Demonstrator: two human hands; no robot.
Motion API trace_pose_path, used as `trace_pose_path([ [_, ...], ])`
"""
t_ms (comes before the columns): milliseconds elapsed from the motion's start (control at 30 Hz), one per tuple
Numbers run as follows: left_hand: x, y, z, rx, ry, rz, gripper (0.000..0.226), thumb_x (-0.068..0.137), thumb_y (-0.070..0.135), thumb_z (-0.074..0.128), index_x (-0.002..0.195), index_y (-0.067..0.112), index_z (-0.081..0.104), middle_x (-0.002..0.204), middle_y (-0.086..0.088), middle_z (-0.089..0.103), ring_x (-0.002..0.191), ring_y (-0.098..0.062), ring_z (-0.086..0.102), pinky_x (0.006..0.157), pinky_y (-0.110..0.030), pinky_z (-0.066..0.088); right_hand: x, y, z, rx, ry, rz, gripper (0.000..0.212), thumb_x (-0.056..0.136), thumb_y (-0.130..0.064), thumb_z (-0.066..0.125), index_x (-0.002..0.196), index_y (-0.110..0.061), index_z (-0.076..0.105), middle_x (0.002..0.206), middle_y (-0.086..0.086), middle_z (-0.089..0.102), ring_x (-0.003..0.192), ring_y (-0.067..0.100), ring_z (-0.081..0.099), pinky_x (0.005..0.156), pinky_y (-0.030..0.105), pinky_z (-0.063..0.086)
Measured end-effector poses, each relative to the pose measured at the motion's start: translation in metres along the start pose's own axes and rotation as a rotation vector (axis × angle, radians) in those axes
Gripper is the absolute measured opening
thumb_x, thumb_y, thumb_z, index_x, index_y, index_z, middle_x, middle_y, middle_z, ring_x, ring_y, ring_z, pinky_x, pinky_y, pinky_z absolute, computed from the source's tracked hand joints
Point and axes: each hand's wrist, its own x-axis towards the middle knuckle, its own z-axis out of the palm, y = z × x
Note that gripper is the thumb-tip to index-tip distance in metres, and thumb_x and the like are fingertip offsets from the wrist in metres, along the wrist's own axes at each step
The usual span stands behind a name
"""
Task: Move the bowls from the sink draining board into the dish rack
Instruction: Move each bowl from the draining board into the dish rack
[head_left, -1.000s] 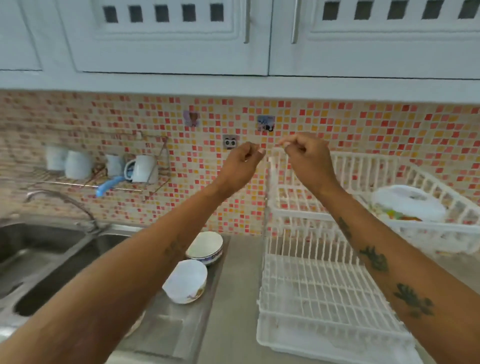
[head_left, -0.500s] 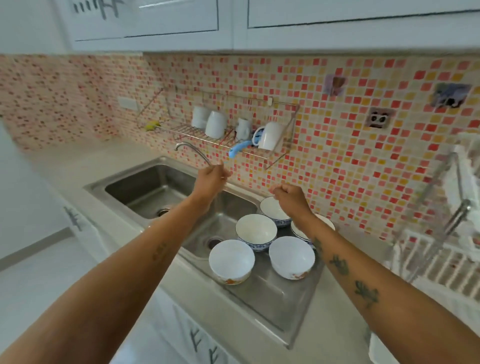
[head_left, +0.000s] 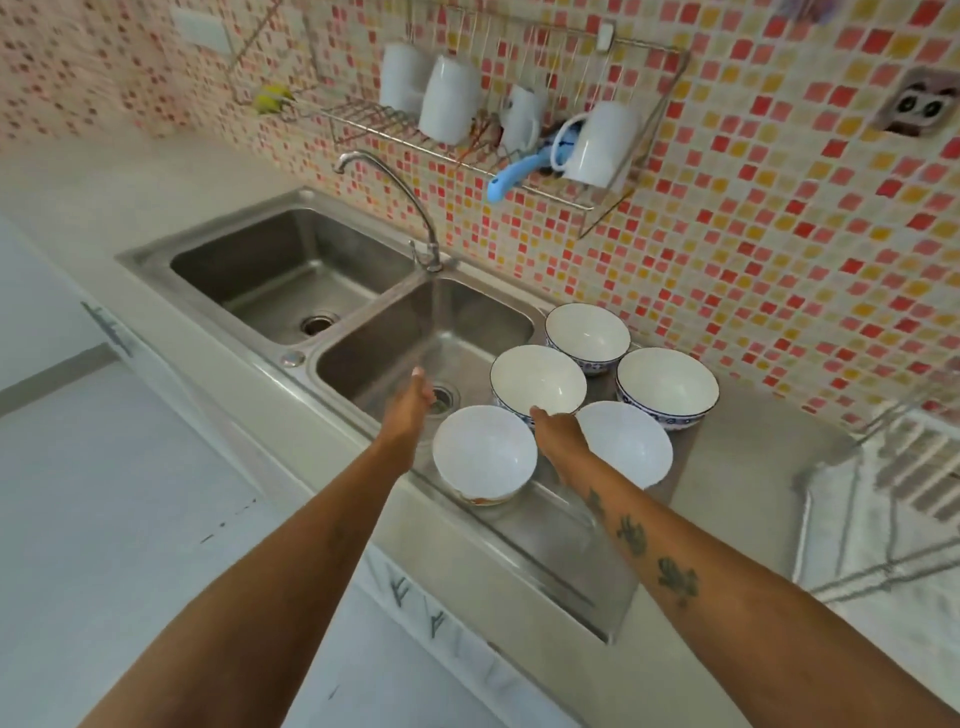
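Both hands are being lowered from the fists they made above the sink half a second ago, and the view is being tipped further down onto the bowls. At the left, the double sink (head_left: 291, 270) is standing empty, nothing lying in either basin. The left hand (head_left: 410, 410) is being held open over the near basin, just beside the nearest bowl (head_left: 485, 454) and not yet touching it. The right hand (head_left: 558, 434) is being reached in between the bowls; whether it is open or closed cannot be told, though its fingertips are lying close to the rim of the middle bowl (head_left: 537, 379).

Five bowls are sitting upright and empty on the draining board (head_left: 561, 540), grouped closely, with another near bowl (head_left: 626, 449) and two patterned ones behind (head_left: 587, 332) (head_left: 667, 384). The first pick-up is judged to be just beginning. A grip on a rim is being called for next, then a carry rightward to the white dish rack (head_left: 883, 519), blurred at the frame edge on the bench (head_left: 727, 467).
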Motion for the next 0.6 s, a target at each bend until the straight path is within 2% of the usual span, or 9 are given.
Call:
trace_pose_path([
  [67,0.003,-0.012,0.007,-0.029,-0.009,-0.01,0.041,0.101,0.048,0.036,0.097,0.016,0.062,0.102,-0.007,0.056,0.097,-0.018,0.049,0.085,-0.03,0.035,0.006,0.004,0.005,0.043,-0.014,-0.011,0.051,0.093,-0.027,0.049,0.138,-0.004,0.046,0.139,0.014,0.054,0.124,0.032,0.052,0.102,0.036,0.04],
  [133,0.005,-0.022,0.011,-0.042,-0.016,-0.039,0.048,0.101,0.046,0.036,0.116,0.009,0.062,0.109,-0.007,0.057,0.103,-0.019,0.05,0.088,-0.031,0.037,0.008,0.008,0.011,0.058,-0.019,-0.044,0.047,0.093,-0.023,0.05,0.136,-0.006,0.047,0.138,0.015,0.054,0.125,0.033,0.051,0.106,0.04,0.041],
  [200,0.007,-0.031,0.014,-0.019,-0.045,-0.087,0.055,0.1,0.049,0.035,0.112,0.004,0.064,0.108,-0.011,0.063,0.1,-0.023,0.056,0.087,-0.034,0.043,0.006,0.013,0.017,0.009,-0.017,-0.014,0.045,0.093,-0.028,0.049,0.129,-0.002,0.054,0.131,0.018,0.059,0.12,0.034,0.056,0.101,0.04,0.045],
  [300,0.006,-0.04,0.018,-0.042,-0.072,-0.135,0.053,0.101,0.047,0.034,0.109,0.005,0.067,0.104,-0.014,0.067,0.092,-0.027,0.061,0.084,-0.035,0.049,0.008,0.022,0.028,0.023,0.004,0.006,0.042,0.096,-0.029,0.046,0.129,-0.006,0.056,0.129,0.012,0.061,0.117,0.029,0.057,0.087,0.029,0.043],
  [433,0.001,-0.047,0.023,-0.105,-0.063,-0.164,0.046,0.099,0.049,0.037,0.108,0.016,0.068,0.109,-0.011,0.068,0.099,-0.03,0.063,0.09,-0.039,0.051,0.009,0.027,0.039,0.148,-0.012,0.002,0.045,0.098,-0.026,0.043,0.14,-0.01,0.043,0.138,0.011,0.053,0.122,0.029,0.052,0.092,0.032,0.041],
  [600,-0.001,-0.05,0.026,-0.142,-0.053,-0.19,0.041,0.101,0.047,0.034,0.109,0.019,0.063,0.109,-0.01,0.065,0.095,-0.028,0.06,0.083,-0.034,0.047,0.009,0.026,0.043,0.177,-0.001,0.021,0.045,0.097,-0.03,0.042,0.138,-0.011,0.047,0.138,0.01,0.054,0.12,0.029,0.053,0.096,0.035,0.043],
])
